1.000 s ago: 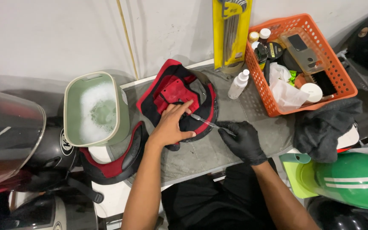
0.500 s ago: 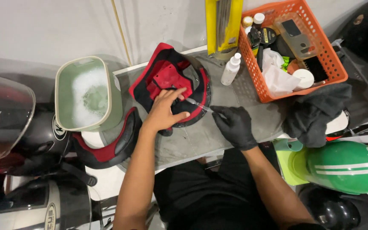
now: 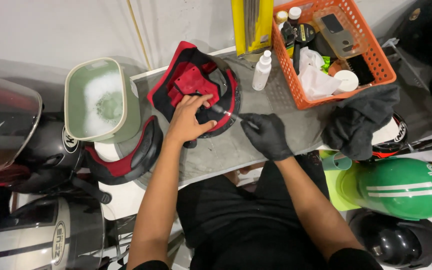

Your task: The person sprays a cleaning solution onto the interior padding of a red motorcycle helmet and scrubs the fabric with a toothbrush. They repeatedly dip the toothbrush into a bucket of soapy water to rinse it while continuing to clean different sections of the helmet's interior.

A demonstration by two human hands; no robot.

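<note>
Two hands work the liner (image 3: 196, 85) near the surface's (image 3: 236, 150) far edge: your bare left hand (image 3: 188, 120) presses it flat, your gloved right hand (image 3: 266, 134) clenches a thin tool (image 3: 226, 112). Slip, and the tip could jab your left fingers.

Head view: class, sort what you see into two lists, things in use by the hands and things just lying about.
In use:
- red and black fabric helmet liner, pressed by bare left hand
- thin brush, held by black-gloved right hand

Lying about:
- white spray bottle
- orange plastic basket
- dark grey cloth
- green tub of foamy water
- green helmet
</note>
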